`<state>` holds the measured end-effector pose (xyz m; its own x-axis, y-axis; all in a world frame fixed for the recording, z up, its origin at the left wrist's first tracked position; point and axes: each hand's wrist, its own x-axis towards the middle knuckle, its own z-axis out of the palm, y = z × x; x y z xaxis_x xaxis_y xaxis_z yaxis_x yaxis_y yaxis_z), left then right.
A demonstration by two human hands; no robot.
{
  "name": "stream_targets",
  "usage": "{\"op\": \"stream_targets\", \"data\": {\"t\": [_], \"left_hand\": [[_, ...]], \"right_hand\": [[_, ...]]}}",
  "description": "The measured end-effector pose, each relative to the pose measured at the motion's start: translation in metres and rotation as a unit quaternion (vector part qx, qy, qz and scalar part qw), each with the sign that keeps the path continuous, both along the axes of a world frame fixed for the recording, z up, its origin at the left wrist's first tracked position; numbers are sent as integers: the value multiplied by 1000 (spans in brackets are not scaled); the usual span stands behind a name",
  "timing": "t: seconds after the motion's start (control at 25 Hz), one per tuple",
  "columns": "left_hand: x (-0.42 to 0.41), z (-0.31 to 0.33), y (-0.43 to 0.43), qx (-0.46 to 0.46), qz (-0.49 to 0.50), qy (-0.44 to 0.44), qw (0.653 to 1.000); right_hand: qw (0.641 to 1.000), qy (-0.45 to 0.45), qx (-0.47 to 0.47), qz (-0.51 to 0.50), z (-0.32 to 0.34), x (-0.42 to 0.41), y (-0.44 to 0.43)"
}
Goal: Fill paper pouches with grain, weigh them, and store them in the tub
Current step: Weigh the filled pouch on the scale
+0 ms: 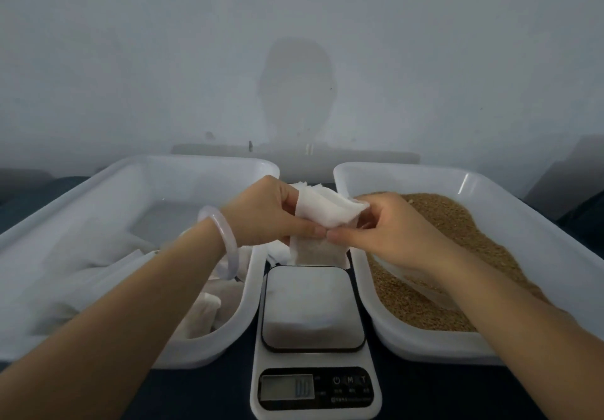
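A white paper pouch (pixel 322 223) hangs in the air above the far end of the scale, its top folded over and its lower part showing grain inside. My left hand (pixel 271 210), with a pale bangle on the wrist, pinches its left side. On the right, my right hand (pixel 389 223) pinches the pouch's edge. The kitchen scale (pixel 313 308) lies between two white tubs with a bare platform. In the left tub (pixel 137 171) lie several filled white pouches (pixel 199 315). The right tub (pixel 490 191) holds brown grain (pixel 425 308).
More white pouches (pixel 277 254) lie behind the scale, between the tubs. A grey wall rises right behind the tubs. The scale's display and buttons (pixel 315 388) face me at the near edge of the dark table.
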<state>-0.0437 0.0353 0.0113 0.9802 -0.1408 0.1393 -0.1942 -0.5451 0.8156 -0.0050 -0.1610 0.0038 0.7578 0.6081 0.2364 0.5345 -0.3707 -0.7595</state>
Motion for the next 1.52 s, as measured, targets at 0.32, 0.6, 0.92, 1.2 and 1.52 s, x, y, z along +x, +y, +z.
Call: {"op": "stream_targets", "data": {"t": [0.32,0.6,0.92,1.2,1.52], "left_hand": [[1,-29,-2,238,10,16,971],[-1,-32,-3,241,1,32,970],[-8,-30,-3,214,-1,31,976],[-5,-30,1,206,-8,11,978],[7,-27,19,99,111,-109,983]], "right_hand": [[971,-101,-216,21,-18,6,16],[968,-98,-232,28,-22,4,16],[980,-79,-181,20,-26,4,7],[982,-70,-174,17,-25,4,9],[962,-151,-226,-7,6,12,34]]}}
